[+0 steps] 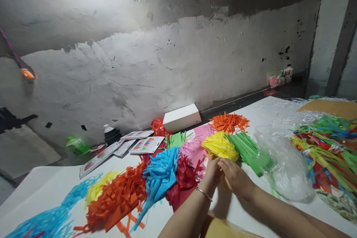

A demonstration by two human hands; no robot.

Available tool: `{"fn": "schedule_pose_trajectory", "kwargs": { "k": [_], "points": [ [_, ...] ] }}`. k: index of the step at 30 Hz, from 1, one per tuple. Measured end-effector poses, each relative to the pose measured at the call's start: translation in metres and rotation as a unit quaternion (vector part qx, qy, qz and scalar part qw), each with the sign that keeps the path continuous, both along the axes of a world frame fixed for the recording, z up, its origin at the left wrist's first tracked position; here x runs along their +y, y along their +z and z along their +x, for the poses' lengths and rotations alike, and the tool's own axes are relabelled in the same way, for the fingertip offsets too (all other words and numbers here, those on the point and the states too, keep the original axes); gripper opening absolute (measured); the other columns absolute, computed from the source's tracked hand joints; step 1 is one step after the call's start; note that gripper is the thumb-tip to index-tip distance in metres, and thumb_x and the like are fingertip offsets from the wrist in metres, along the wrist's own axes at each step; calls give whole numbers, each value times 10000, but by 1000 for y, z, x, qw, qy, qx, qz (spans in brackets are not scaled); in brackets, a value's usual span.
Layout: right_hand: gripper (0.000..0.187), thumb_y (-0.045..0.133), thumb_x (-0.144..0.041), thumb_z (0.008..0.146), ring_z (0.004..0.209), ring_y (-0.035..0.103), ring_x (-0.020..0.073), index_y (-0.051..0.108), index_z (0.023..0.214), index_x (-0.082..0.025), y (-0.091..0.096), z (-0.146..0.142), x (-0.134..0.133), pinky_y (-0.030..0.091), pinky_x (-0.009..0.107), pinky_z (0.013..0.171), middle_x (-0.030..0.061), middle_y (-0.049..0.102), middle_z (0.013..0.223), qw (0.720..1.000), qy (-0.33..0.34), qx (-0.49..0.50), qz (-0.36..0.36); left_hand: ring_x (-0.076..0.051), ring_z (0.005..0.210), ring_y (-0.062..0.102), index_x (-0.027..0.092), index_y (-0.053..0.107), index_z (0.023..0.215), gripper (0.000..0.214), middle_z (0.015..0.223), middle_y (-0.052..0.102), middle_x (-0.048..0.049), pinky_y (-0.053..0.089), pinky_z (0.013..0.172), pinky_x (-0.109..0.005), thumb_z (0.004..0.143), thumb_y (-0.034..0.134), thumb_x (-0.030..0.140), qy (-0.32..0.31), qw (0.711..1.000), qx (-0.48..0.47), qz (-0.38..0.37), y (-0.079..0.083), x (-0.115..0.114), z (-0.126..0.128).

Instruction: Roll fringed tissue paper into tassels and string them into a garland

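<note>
My left hand [213,173] and my right hand [236,179] meet at the near edge of a bunch of yellow fringed paper [221,145]. Their fingertips are closed together; whatever is pinched between them is hidden by the fingers. A thin bracelet [204,194] circles my left wrist. Green paper strips [249,152] lie just beyond my right hand. To the left of my hands are dark red fringed paper [185,176], pink fringed paper [193,152] and blue fringed paper [161,171].
Orange fringes [119,195] and blue strands [52,214] spread across the white table [30,189]. Flat printed packs [147,145] and a white box [182,118] lie toward the wall. Right stand clear plastic [290,171] and multicoloured streamers [329,148]. Something tan [225,229] is nearest me.
</note>
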State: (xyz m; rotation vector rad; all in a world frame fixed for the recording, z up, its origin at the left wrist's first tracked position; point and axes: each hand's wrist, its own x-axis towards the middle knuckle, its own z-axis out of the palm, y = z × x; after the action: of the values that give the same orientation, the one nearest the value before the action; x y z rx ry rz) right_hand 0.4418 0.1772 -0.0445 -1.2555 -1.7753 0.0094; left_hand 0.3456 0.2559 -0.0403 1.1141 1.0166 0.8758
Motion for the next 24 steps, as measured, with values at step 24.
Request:
{"fn": "schedule_pose_trajectory", "kwargs": {
  "k": [24],
  "points": [
    [93, 646, -145, 952, 953, 668, 192, 680, 869, -170, 4, 57, 7, 438, 504, 1054, -12, 685, 844, 934, -148, -322, 38, -218, 1037, 635, 181, 678, 1022, 189, 1154, 672, -73, 518, 944, -445, 956, 645, 355, -279, 770, 410, 401, 72, 12, 0]
  ]
}}
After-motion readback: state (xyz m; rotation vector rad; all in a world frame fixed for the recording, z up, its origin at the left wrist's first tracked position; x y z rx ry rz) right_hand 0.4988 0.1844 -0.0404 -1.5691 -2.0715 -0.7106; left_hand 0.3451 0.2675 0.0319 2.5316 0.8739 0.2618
